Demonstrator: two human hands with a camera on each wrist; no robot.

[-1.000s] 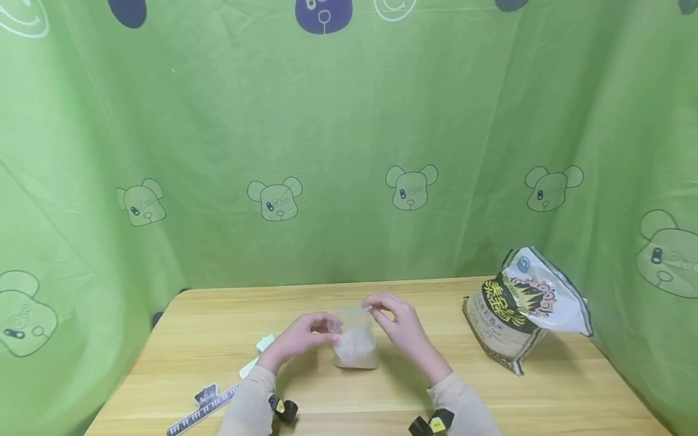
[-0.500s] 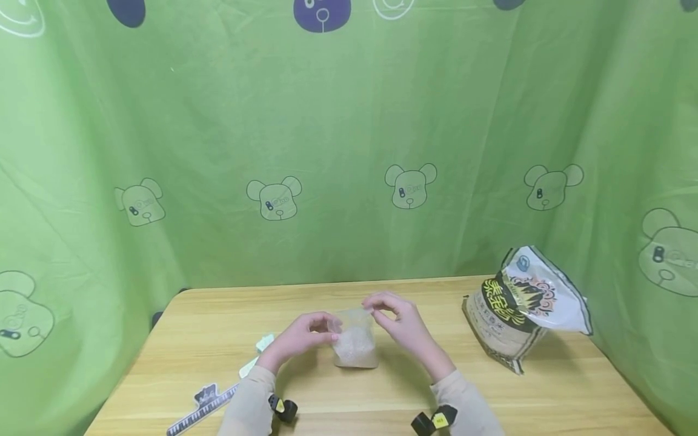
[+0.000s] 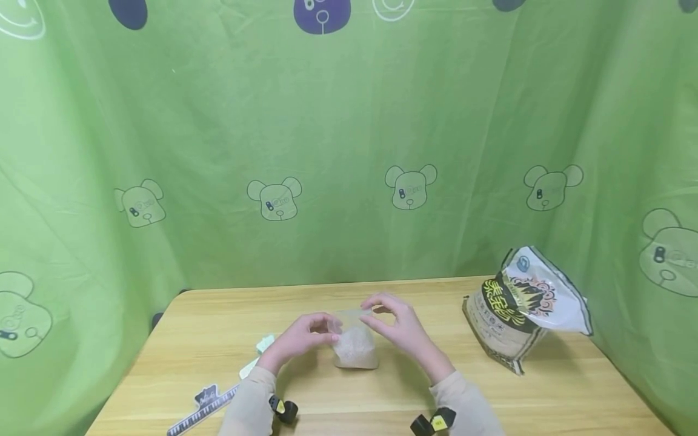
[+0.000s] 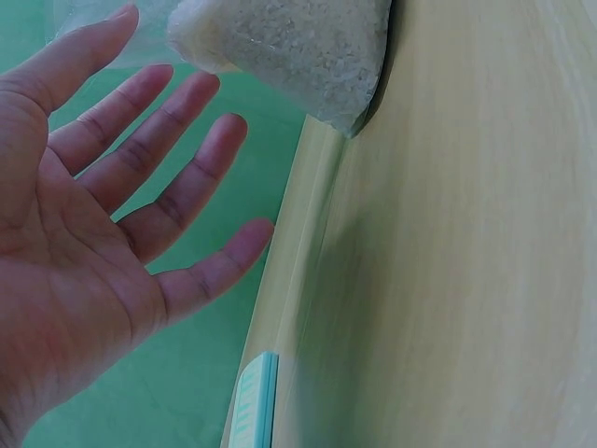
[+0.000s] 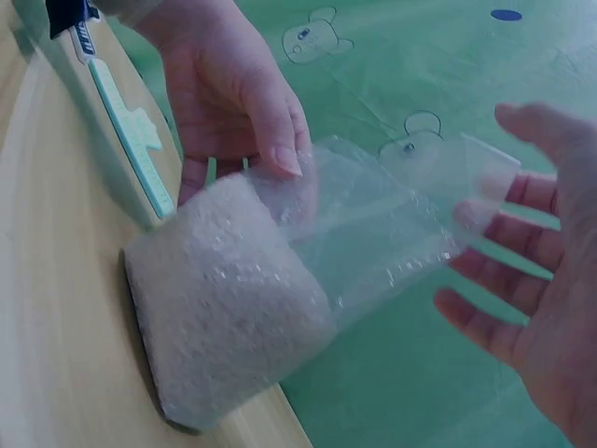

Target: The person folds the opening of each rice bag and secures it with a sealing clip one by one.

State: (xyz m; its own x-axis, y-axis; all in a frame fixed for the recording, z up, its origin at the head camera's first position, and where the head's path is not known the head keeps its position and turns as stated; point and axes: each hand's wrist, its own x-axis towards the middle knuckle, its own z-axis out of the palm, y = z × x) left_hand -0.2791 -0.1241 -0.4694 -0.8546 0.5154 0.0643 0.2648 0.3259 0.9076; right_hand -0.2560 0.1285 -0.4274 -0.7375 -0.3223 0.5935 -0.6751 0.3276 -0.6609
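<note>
A clear plastic bag of rice stands upright on the wooden table, its lower part full of white grains and its upper part loose clear film. My left hand pinches the left side of that film; in the right wrist view its thumb lies on the near face, fingers behind. At the bag's top right corner is my right hand. The right wrist view shows its fingers fairly straight, fingertips at the film's upper edge, and its thumb lifted away from them.
A large printed rice sack stands at the right, its white top folded over. Left of the left forearm lie a piano-key ruler with a dark clip shape and a mint-green item. Green curtains hang around the table.
My right thumb has moved down and left, away from the bag's top edge, and the film there sits slightly lower. The left hand and the filled part of the bag stay put.
</note>
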